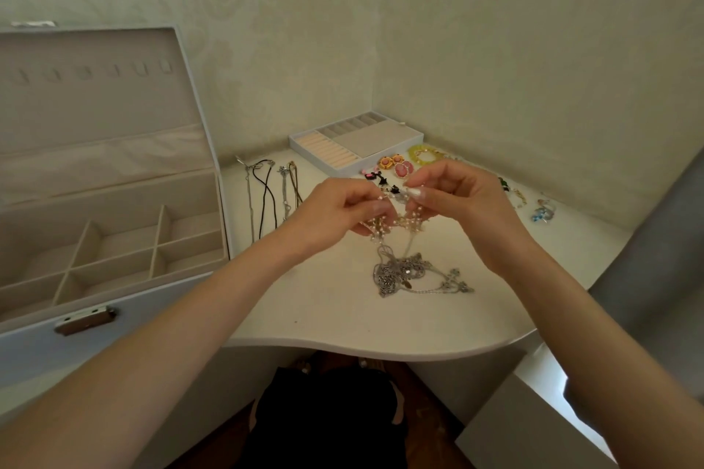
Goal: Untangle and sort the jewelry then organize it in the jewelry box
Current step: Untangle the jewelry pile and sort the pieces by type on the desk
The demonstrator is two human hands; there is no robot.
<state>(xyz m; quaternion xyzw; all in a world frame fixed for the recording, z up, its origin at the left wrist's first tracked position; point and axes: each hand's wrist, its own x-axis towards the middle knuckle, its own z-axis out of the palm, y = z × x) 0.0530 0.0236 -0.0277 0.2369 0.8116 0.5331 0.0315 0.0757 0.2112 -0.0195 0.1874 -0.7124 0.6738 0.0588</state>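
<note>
Your left hand (331, 217) and right hand (461, 198) were raised just above the bench (324, 316), close together but not touching. Each pinched one end of a short run of pearl strand (396, 222). That run lay along the 9-to-3 line between your hands, with small pearl clusters bunched under both sets of fingertips.

The relation that counted was downward. From the held run, thin strands dropped toward 6 o'clock into the knot of silver chains (409, 274), which rested on the bench on your side of the hands, a little nearer the right one. The pearls looked bound into that knot rather than free of it, though the exact crossing was too fine to make out. My judgement is that any pull would have had to go up and toward 12 o'clock, away from the knot, with the right hand better placed to reach down and loosen it.

The open jewelry box (114, 251) stood at 9 o'clock beside your left forearm, its compartments bare. The laid-out necklaces (266, 194) ran 12-to-6 between the box and your left hand, and the ring tray (358, 141) sat at 12 o'clock against the wall
</note>
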